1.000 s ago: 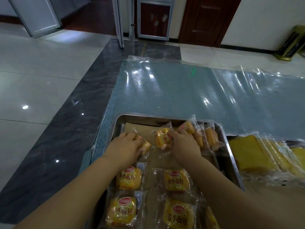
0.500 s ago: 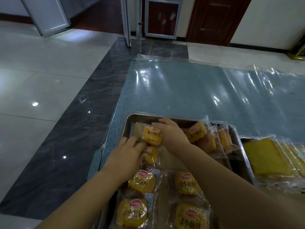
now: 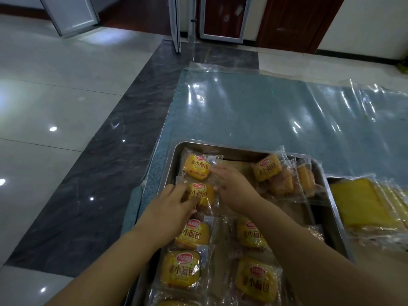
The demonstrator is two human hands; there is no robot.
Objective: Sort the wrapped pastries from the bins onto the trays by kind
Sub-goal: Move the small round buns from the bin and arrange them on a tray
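From the head view, the left grip (image 3: 172, 210) lay over the near-left corner of a wrapped bun (image 3: 202, 194). Its fingers were bent down onto the wrapper and its thumb was set against the near edge, so the packet was pinched between them. That bun lay flat in a metal tray (image 3: 171, 160), second from the far end of the left-hand column.

The right grip (image 3: 236, 187) was just to the right of the left one. It was loose and holding nothing, with fingers stretched out and a little blurred. Its fingertips (image 3: 215, 171) touched the wrapper edge of the far bun (image 3: 196, 167), which sat just beyond the left grip in the tray's far-left corner, touching the pinched packet.

Nearer the person than both grips, four more buns (image 3: 194, 234) lay in two columns with labels up, partly under the forearms. To the right of the right grip, a loose heap of buns (image 3: 268, 167) leaned in the tray's far-right corner. Further right, beside the tray, lay wrapped yellow cake slices (image 3: 357, 202).

Beyond both grips stretched the desk (image 3: 265, 111), blue under a clear plastic sheet. To the left of the left grip, past the desk edge, was the tiled floor (image 3: 55, 89).
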